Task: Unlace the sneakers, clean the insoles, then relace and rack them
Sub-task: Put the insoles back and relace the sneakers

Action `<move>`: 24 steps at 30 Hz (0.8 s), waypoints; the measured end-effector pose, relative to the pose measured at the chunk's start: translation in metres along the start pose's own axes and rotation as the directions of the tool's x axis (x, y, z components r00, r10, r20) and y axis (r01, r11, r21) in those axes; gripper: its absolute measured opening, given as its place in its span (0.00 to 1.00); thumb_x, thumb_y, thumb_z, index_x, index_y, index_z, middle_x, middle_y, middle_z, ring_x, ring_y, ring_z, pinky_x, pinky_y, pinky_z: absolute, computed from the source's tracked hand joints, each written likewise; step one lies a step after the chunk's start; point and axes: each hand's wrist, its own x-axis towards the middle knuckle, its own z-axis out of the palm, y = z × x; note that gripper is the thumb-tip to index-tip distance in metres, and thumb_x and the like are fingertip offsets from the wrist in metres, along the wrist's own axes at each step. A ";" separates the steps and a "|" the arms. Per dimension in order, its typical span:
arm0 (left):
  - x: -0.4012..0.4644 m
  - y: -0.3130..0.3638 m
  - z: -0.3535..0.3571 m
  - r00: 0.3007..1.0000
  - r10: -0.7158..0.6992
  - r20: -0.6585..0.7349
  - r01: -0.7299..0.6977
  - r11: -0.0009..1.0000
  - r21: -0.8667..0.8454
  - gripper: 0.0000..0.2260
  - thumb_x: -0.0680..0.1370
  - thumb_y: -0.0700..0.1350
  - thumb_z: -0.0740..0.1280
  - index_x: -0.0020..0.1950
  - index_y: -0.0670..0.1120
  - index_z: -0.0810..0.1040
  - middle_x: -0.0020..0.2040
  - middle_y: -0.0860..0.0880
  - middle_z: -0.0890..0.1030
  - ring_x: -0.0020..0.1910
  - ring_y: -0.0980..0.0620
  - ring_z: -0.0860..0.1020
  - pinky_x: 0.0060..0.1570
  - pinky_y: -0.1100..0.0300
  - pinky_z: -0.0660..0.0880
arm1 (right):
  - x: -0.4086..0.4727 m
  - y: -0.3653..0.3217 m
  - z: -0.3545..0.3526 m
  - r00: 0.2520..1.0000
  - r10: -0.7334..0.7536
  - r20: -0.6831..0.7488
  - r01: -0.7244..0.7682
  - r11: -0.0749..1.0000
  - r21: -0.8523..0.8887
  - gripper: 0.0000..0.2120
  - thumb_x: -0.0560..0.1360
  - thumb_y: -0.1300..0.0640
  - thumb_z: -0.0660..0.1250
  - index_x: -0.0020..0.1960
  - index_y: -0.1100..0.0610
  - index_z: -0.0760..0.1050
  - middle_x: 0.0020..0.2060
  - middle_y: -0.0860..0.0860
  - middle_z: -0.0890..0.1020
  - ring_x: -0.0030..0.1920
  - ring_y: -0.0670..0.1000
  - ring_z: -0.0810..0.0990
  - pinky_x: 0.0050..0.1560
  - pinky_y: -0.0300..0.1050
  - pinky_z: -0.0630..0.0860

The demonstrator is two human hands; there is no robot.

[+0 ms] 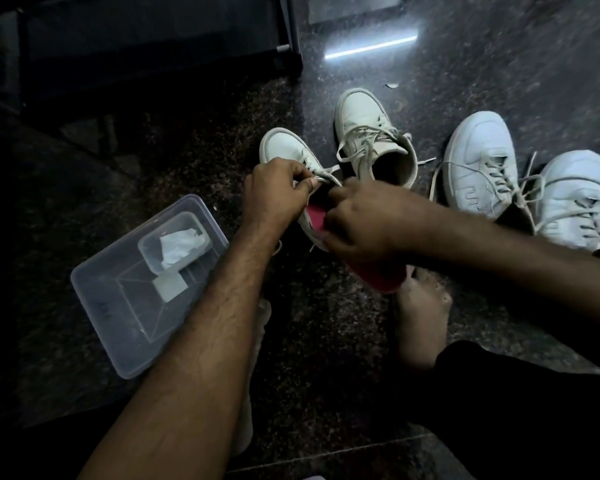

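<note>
Speckled granite floor point(326, 341): both hands, left point(274, 192) and right point(364, 223), pinch flat lace point(326, 177) on white sneaker point(288, 147).

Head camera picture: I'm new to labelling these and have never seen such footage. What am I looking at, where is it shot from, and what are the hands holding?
No machine here: a person wears one wide-angle camera on the head, looking down at their own bare hands and feet over a dark stone floor. The left hand pinches a lace of the near sneaker; the right hand grips that sneaker, which shows a red lining. A second sneaker stands behind it, and a laced pair to the right. To the left lies a clear plastic box holding a smaller tub with a crumpled white wipe.
</note>
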 end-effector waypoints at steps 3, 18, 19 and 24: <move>-0.001 0.001 0.001 1.000 -0.010 -0.005 0.010 1.000 -0.012 0.09 0.75 0.56 0.72 0.48 0.53 0.87 0.42 0.51 0.86 0.45 0.48 0.83 0.52 0.52 0.78 | -0.010 -0.019 0.017 0.990 0.029 0.139 -0.010 0.991 -0.137 0.44 0.71 0.25 0.41 0.63 0.59 0.72 0.57 0.57 0.79 0.58 0.59 0.76 0.58 0.52 0.73; -0.003 0.004 -0.003 1.000 -0.020 0.007 0.020 1.000 -0.007 0.09 0.76 0.54 0.72 0.50 0.51 0.87 0.44 0.48 0.86 0.47 0.47 0.83 0.50 0.54 0.77 | 0.020 -0.031 0.035 0.968 0.247 -0.036 -0.246 0.969 0.006 0.13 0.79 0.65 0.53 0.62 0.67 0.68 0.54 0.60 0.79 0.53 0.61 0.80 0.49 0.55 0.75; -0.004 0.005 -0.003 1.000 -0.029 0.004 0.029 0.999 -0.016 0.09 0.75 0.55 0.72 0.50 0.52 0.87 0.44 0.48 0.86 0.47 0.48 0.83 0.50 0.55 0.77 | 0.022 -0.028 0.036 0.965 0.262 -0.031 -0.261 0.965 0.041 0.14 0.79 0.65 0.54 0.63 0.67 0.68 0.55 0.60 0.79 0.53 0.62 0.80 0.49 0.55 0.75; -0.007 0.001 -0.005 0.993 -0.113 0.021 0.114 0.990 -0.081 0.09 0.74 0.56 0.74 0.49 0.53 0.87 0.42 0.51 0.86 0.45 0.52 0.82 0.45 0.61 0.75 | 0.026 -0.007 0.044 0.984 0.171 -0.041 -0.163 0.975 0.151 0.18 0.80 0.61 0.57 0.67 0.68 0.66 0.55 0.61 0.80 0.51 0.63 0.81 0.44 0.55 0.73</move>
